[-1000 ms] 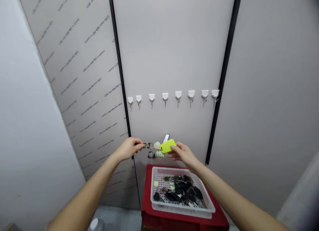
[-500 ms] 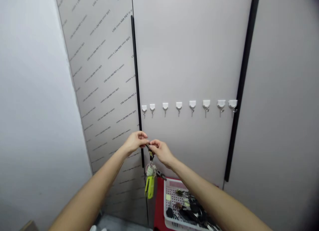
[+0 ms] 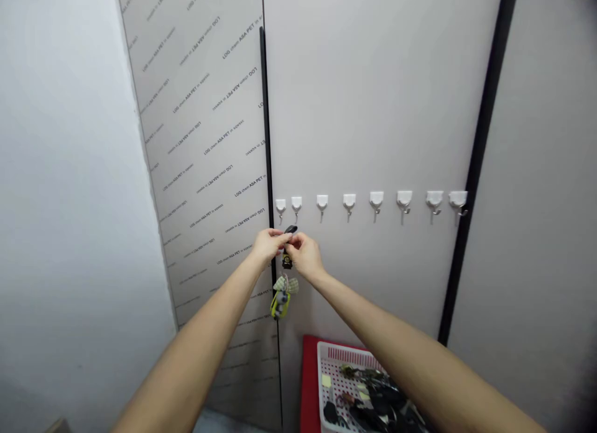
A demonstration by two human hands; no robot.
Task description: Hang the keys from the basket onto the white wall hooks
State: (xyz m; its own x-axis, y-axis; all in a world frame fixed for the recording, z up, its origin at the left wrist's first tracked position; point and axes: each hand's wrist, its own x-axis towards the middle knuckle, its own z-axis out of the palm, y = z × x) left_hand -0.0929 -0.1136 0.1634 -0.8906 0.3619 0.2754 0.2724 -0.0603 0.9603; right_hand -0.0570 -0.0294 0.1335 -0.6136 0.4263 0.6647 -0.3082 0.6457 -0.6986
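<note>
Both hands pinch the black strap (image 3: 288, 259) of a keychain, just below the leftmost wall hooks. My left hand (image 3: 269, 244) grips it from the left, and my right hand (image 3: 305, 254) from the right. The strap's loop pokes up between the fingertips. Under them dangle a pale green checked bow (image 3: 286, 285), a small grey figure and a yellow-green key cover (image 3: 274, 305). A white hook (image 3: 296, 204) with a metal prong is close above the loop; whether they touch I cannot tell. Another hook (image 3: 280, 206) sits beside it, to the left.
Several more white hooks (image 3: 349, 201) run rightward in a row on the grey panel. Below, a white perforated basket (image 3: 321, 383) of keys stands on a red cover (image 3: 308, 374). Black vertical strips (image 3: 476, 153) edge the panel. A white wall (image 3: 69, 203) is at left.
My right hand let go of the yellow-green key cover and took the strap beside my left hand. The keychain now hangs down, and both hands have risen toward the left hooks.
</note>
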